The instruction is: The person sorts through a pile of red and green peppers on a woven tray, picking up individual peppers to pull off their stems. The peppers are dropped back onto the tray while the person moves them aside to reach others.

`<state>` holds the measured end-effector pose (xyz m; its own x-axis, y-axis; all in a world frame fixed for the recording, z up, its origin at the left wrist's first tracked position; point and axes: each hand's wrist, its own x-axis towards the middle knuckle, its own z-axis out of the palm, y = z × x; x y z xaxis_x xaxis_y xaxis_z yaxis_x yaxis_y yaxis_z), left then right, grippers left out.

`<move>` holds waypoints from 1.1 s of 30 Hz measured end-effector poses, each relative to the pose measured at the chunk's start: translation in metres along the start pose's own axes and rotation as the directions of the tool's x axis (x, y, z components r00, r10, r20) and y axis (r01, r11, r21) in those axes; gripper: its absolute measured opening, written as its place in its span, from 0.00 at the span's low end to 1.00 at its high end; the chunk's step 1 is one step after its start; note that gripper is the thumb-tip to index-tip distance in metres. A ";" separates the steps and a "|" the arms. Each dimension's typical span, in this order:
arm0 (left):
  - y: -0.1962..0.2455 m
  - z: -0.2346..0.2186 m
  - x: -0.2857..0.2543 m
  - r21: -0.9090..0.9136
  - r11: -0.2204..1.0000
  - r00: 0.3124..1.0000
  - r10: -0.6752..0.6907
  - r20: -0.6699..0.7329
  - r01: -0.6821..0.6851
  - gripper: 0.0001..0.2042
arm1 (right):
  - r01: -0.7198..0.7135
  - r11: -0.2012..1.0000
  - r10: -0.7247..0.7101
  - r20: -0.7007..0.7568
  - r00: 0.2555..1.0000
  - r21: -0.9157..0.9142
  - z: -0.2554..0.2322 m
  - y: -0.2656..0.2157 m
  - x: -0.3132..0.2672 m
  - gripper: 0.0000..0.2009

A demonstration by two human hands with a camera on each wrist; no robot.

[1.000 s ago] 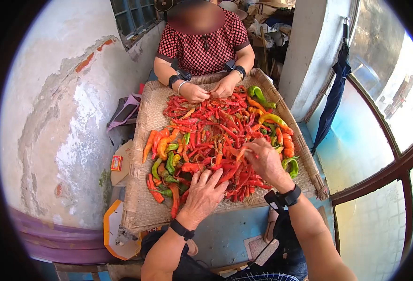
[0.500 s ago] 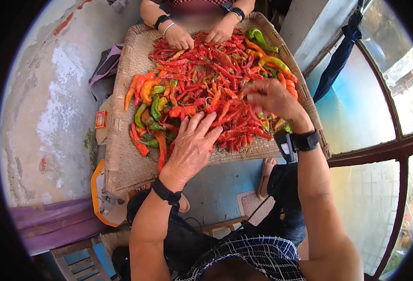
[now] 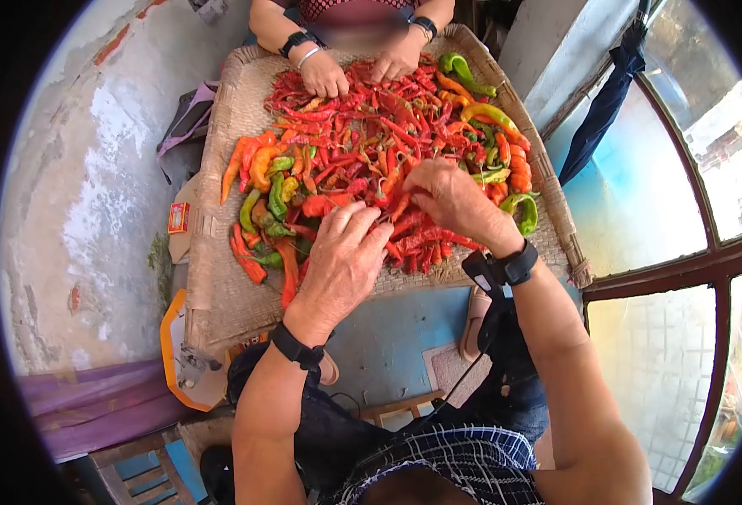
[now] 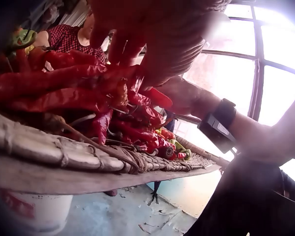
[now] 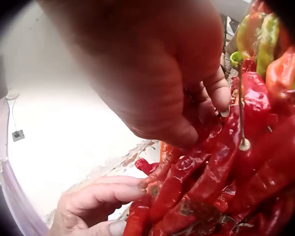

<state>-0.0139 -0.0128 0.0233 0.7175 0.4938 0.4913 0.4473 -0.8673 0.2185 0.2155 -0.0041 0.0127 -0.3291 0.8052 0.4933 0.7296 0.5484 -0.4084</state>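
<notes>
A heap of red chili peppers (image 3: 371,126) covers the middle of a woven tray (image 3: 219,278). On its near side, my left hand (image 3: 341,261) rests with fingers fairly straight and spread, their tips touching red peppers. My right hand (image 3: 455,202) reaches into the heap just right of the left one, fingers bent downward. In the right wrist view, its thumb and fingertips pinch a red chili pepper (image 5: 201,135), partly hidden by the hand. The left hand's fingers (image 5: 113,191) lie close by against the wrinkled red peppers.
Orange and green peppers (image 3: 261,164) lie at the tray's left, with more green ones (image 3: 518,206) at the right. Opposite, another person's hands (image 3: 325,76) rest on the heap's far edge. A wall stands left, a window and folded umbrella (image 3: 603,109) right.
The head view has tilted down. My right hand lifted off the heap, then came back into it closer to my left hand. The other person's hands have moved apart.
</notes>
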 end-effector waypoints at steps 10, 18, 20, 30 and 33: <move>0.003 0.002 0.003 -0.017 0.999 0.998 0.032 -0.062 -0.033 0.16 | -0.359 0.840 0.493 -0.293 0.820 0.408 -0.026 -0.016 0.004 0.04; 0.010 0.025 -0.002 0.111 0.984 0.990 0.138 0.035 -0.141 0.17 | -0.519 0.543 0.400 0.340 0.851 0.660 -0.053 -0.015 0.006 0.20; 0.010 0.024 -0.001 0.136 0.983 0.992 0.121 0.042 -0.126 0.16 | -0.257 0.441 0.472 0.021 0.881 0.860 -0.037 -0.020 0.015 0.27; 0.009 0.022 0.004 0.103 0.990 0.994 0.093 0.058 -0.098 0.05 | -0.112 0.977 0.116 0.010 0.993 -0.179 -0.003 -0.026 0.000 0.13; 0.008 0.020 0.003 0.106 0.990 0.994 0.088 0.060 -0.094 0.05 | -0.145 0.984 0.144 -0.020 0.989 -0.106 -0.008 -0.034 -0.001 0.08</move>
<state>0.0028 -0.0172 0.0101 0.7849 0.4184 0.4570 0.4316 -0.8984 0.0811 0.1957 -0.0252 0.0325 -0.2087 0.8708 0.4451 0.8288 0.3991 -0.3922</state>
